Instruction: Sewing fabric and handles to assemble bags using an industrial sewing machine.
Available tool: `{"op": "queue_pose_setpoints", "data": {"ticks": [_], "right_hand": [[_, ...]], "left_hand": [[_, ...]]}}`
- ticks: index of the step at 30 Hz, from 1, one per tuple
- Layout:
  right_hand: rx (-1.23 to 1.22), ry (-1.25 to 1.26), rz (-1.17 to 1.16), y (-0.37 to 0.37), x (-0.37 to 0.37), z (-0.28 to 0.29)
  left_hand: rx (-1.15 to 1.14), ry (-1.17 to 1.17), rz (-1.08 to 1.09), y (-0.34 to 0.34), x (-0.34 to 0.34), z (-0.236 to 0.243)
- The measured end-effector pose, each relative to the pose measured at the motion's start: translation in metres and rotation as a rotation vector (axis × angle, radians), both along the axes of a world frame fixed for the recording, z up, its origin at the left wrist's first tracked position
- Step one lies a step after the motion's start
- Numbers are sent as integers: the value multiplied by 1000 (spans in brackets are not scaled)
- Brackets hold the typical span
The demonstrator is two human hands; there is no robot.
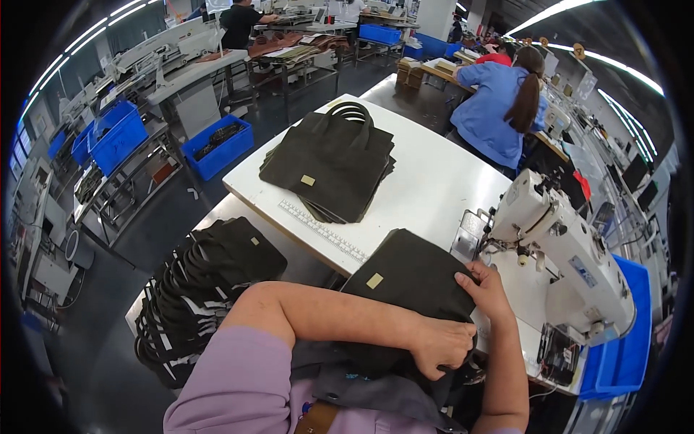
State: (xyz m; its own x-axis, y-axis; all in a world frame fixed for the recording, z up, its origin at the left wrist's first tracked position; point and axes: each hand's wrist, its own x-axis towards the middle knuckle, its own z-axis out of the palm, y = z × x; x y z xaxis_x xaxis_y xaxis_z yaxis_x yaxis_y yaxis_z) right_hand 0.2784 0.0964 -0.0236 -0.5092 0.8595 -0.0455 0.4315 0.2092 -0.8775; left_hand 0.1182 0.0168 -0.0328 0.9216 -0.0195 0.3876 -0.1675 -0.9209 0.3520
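A dark green fabric bag panel [405, 271] with a small gold label lies over the near edge of the white table, beside the sewing machine [542, 224]. My right hand [489, 291] pinches its right edge, thumb on top. Crossing in front of me from the left, my left forearm covers part of the panel. My left hand [442, 346] is closed on the panel's near right part, and its fingertips are turned out of sight. Farther back rests a stack of similar bag panels [332, 163], handles on top and a gold label on the uppermost.
A ruler strip [322, 230] runs along the white table [434, 195]. Left and lower, a bench holds a heap of handled panels [210, 282]. Blue bins stand on the floor [217, 148] and right of the machine [622, 340]. A person in blue [495, 108] sits ahead right.
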Motion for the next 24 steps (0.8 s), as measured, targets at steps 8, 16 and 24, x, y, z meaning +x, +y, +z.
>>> {"op": "queue_pose_setpoints", "data": {"ticks": [8, 16, 24], "right_hand": [[23, 238, -128, -16, 42, -14], [555, -114, -143, -28, 27, -4], [611, -282, -172, -13, 65, -36]], "left_hand": [[25, -227, 445, 24, -14, 32], [-218, -197, 809, 96, -43, -24], [-73, -205, 912, 116, 2, -48]]}}
